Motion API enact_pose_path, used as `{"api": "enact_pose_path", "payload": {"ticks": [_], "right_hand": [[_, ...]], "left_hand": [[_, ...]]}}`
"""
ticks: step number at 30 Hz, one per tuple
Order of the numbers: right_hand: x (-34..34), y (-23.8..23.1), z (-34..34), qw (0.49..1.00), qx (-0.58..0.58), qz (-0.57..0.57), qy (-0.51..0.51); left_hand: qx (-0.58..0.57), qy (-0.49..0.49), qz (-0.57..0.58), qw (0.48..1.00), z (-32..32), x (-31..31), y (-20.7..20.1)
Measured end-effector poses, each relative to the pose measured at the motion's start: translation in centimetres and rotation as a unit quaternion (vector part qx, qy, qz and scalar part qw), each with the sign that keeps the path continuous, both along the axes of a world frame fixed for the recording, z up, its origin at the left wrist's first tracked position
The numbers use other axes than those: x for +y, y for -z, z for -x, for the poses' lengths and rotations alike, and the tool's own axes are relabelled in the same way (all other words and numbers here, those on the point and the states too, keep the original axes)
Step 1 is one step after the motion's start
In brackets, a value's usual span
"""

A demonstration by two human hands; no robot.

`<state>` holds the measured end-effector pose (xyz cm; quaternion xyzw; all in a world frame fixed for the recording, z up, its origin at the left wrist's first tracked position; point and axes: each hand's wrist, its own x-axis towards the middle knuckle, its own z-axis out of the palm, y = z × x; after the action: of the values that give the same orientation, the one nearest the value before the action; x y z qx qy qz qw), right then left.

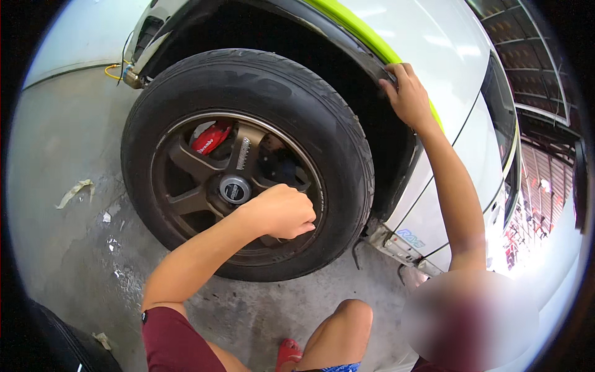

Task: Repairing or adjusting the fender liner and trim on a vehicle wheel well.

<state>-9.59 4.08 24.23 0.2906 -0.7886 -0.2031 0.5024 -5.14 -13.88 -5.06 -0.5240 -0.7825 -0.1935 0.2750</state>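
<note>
Our half-curled right hand (pixel 408 98) gripped the arch edge (pixel 354 44), nearer the green strip (pixel 365 33) curving past; our left hand (pixel 282 211), fisted, hid any contents.

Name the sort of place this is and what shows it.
Probably a vehicle workshop: a car wheel, a lime strip along the wheel arch, and a marked concrete floor with scraps lying about.
</note>
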Motion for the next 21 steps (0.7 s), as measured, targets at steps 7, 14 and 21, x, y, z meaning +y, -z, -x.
{"api": "enact_pose_path", "payload": {"ticks": [7,14,21], "right_hand": [[-3.1,-1.4,2.2,0.998,0.048,0.002,-0.029],[-4.2,-1.3,3.0,0.998,0.019,0.062,-0.011],[-4.9,-1.8,3.4,0.997,0.014,0.059,0.047]], "left_hand": [[0.007,0.012,0.003,1.000,-1.0,0.1,-0.6],[-0.004,0.010,0.024,1.000,-1.1,-0.6,0.0],[-0.014,0.032,0.021,0.999,-0.7,0.2,0.6]]}}
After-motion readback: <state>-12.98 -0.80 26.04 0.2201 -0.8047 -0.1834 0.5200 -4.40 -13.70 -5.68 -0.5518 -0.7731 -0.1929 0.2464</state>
